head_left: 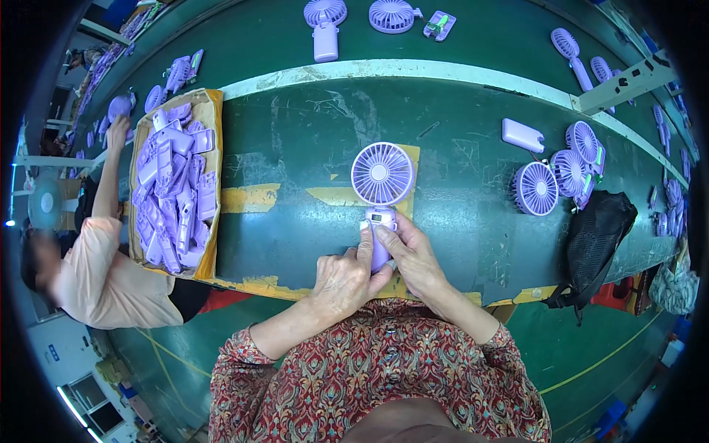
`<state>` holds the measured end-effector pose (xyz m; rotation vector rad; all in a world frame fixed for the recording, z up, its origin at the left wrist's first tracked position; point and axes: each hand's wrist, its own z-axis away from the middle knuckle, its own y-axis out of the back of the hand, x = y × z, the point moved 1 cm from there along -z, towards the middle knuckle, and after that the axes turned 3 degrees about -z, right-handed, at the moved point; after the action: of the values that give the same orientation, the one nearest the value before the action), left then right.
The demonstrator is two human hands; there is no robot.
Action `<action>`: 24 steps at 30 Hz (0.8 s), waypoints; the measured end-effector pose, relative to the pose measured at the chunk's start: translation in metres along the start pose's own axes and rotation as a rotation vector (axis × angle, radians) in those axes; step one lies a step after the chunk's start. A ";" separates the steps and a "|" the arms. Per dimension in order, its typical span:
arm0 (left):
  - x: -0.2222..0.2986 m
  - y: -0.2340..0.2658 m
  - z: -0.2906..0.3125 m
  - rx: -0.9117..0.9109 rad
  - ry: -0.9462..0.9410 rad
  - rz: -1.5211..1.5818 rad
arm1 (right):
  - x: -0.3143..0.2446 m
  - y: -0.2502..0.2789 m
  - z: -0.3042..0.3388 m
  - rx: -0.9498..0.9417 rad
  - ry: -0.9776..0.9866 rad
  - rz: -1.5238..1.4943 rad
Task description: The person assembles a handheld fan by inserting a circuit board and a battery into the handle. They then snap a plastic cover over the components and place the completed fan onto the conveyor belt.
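Both hands close round the handle of the lilac handheld fan (382,193) at the near edge of the green worktop (295,148) — left hand (344,279) pressing by thumb, right hand (415,255) steadying. Best keep the handle flat and press squarely.

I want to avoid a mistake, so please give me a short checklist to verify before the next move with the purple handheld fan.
1. Purple handheld fan lies flat on the green table: ok.
2. Left hand touches the handle: ok.
3. Right hand grips the handle: ok.
4. Fan head free of fingers: ok.
5. Finished fans lie apart, on the right: ok.
6. Switch state: cannot tell.
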<state>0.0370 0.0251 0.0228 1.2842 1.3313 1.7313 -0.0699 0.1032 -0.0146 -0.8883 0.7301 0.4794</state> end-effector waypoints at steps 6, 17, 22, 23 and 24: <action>-0.006 0.000 0.001 -0.002 0.119 0.189 | 0.004 0.006 -0.002 0.020 -0.008 -0.108; -0.023 -0.006 -0.009 -0.168 0.160 0.864 | -0.011 -0.001 0.006 -0.062 0.082 -0.297; -0.016 -0.001 -0.011 -0.150 0.159 0.855 | -0.012 -0.001 0.010 -0.040 0.107 -0.320; -0.015 -0.001 -0.011 -0.120 0.150 0.840 | -0.012 -0.001 0.009 -0.022 0.104 -0.324; -0.016 -0.003 -0.011 -0.123 0.144 0.843 | -0.012 -0.001 0.008 -0.002 0.104 -0.328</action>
<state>0.0324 0.0082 0.0145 1.8249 0.7541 2.4450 -0.0740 0.1085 -0.0017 -1.0187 0.6624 0.1435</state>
